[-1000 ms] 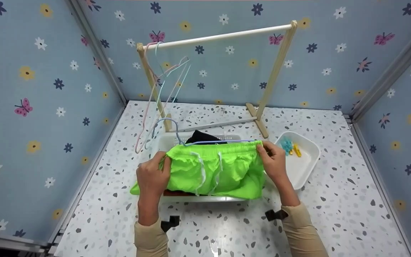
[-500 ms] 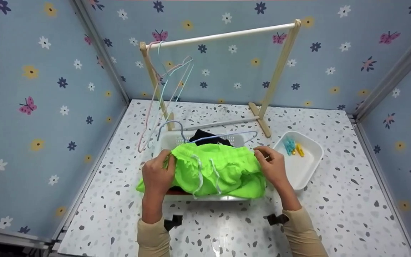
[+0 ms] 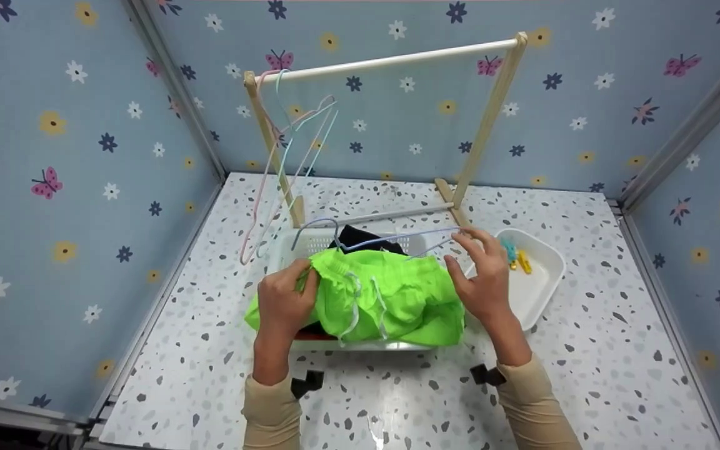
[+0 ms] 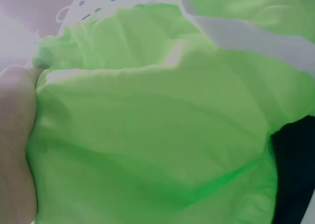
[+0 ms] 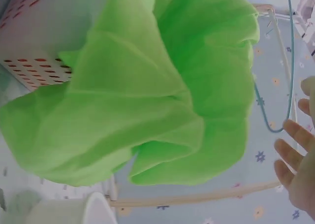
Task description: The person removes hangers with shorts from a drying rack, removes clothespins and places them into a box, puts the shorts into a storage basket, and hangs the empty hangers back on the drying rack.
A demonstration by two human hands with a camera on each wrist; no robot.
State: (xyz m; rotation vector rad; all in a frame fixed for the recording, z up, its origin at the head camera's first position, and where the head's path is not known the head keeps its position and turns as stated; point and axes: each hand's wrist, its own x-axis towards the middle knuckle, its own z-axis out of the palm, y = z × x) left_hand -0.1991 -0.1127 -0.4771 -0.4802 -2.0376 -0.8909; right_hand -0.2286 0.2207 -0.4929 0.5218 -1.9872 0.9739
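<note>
Bright green shorts with white drawstrings lie over a white perforated basket. My left hand pinches the left end of their waistband. Inside the waistband sits a thin blue-purple hanger, its hook at the left and its right end sticking out above the cloth. Beside that end my right hand has its fingers spread, fingertips right at the wire. The right wrist view shows the hanger's looped end close to those fingers, which are off the shorts. Cloth fills the left wrist view, hiding most left fingers.
Black cloth and something red show in the basket. Behind it stands a rack with a white rail, pink and mint hangers at its left end. At right, a white tray holds blue and yellow clothespins.
My right hand has let go of the waistband's right end and moved up to the hanger's end. The waistband has slipped below the hanger there. My left hand, still pinching, has shifted slightly right.
</note>
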